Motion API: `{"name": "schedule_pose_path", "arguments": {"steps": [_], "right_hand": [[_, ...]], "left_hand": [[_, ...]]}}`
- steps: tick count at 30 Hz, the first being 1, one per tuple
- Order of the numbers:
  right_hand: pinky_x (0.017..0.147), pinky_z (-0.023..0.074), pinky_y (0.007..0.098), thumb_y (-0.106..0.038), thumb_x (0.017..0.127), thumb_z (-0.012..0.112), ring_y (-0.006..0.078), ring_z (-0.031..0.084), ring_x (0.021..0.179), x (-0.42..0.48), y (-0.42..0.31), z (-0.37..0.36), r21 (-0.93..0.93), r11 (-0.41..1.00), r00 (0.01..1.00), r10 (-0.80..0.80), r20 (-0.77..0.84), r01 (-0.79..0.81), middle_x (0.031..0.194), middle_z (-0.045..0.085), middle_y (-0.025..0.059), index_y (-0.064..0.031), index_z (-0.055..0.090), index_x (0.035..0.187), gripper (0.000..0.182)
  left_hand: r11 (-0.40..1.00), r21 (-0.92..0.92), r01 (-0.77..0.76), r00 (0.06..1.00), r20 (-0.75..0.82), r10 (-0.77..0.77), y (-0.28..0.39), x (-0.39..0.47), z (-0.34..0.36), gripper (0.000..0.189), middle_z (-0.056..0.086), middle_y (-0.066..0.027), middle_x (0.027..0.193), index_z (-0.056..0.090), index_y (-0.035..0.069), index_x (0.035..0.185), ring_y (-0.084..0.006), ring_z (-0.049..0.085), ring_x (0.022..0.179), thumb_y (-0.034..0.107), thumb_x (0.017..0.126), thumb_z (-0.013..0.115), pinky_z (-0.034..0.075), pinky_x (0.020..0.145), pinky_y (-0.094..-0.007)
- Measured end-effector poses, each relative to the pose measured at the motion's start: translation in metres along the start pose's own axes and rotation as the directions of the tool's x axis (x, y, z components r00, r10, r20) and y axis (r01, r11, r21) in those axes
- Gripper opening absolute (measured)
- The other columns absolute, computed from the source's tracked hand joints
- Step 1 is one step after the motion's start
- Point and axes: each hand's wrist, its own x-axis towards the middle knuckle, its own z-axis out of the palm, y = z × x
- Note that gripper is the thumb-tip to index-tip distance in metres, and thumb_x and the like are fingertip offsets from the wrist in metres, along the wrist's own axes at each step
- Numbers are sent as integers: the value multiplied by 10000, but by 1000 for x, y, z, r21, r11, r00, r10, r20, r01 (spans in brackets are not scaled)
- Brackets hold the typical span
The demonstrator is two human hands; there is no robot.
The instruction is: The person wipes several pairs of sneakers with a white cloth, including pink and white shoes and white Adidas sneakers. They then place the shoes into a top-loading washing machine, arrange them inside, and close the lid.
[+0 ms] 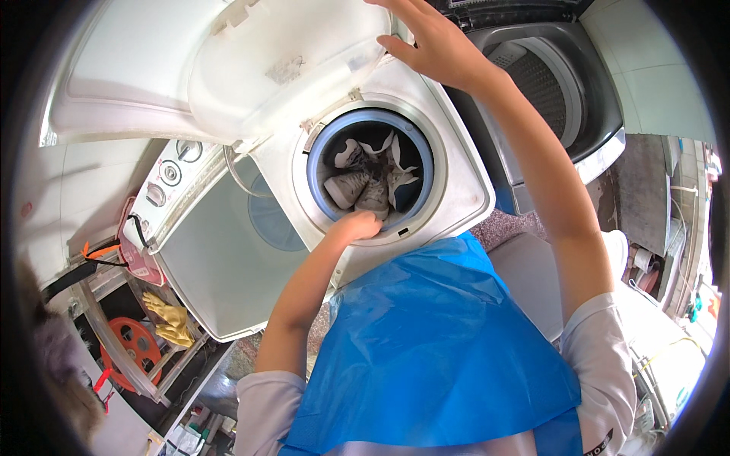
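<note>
Before me stands a white twin-tub washing machine (462, 194), its lid (245, 62) raised at the upper left. Several sneakers (373, 196) sit in the round spin tub, toes pointing outward, inside a blue ring (426, 154). My left hand (359, 225) reaches over the tub's near rim to the toe of a greyish sneaker; its fingertips are partly hidden, so I cannot tell whether it grips. Up at the lid's right edge is my right hand (439, 51), thumb and fingers spread, with thumb and fingertips against or very near that edge.
Left of the spin tub lies the wash tub (228, 256) with a control panel (171, 174). A dark top-loading washer (593, 114) stands open at the right. Yellow rubber gloves (171, 319) hang beside an orange wheel (131, 353). A blue apron (439, 342) covers my front.
</note>
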Motion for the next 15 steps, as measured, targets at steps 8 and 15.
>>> {"name": "schedule_pose_path", "arguments": {"steps": [8, 15], "right_hand": [[848, 503, 439, -206, 869, 560, 318, 618, 991, -103, 12, 105, -137, 960, 906, 277, 322, -245, 1045, 639, 134, -78, 619, 1060, 237], [806, 538, 439, -125, 826, 568, 292, 620, 1053, -194, 15, 236, -447, 890, 455, 434, 778, -85, 1100, 661, 115, -90, 678, 1037, 240]], "left_hand": [[934, 9, 357, 924, -153, -352, -26, 91, 45, 347, 556, -132, 1319, 619, 112, 1235, -410, 561, 1154, 209, 938, 469, 475, 863, -642], [956, 57, 286, 936, -229, -267, -59, 121, 66, 390, 563, -112, 1329, 602, 136, 1269, -334, 574, 1168, 229, 948, 400, 507, 817, -562]]}}
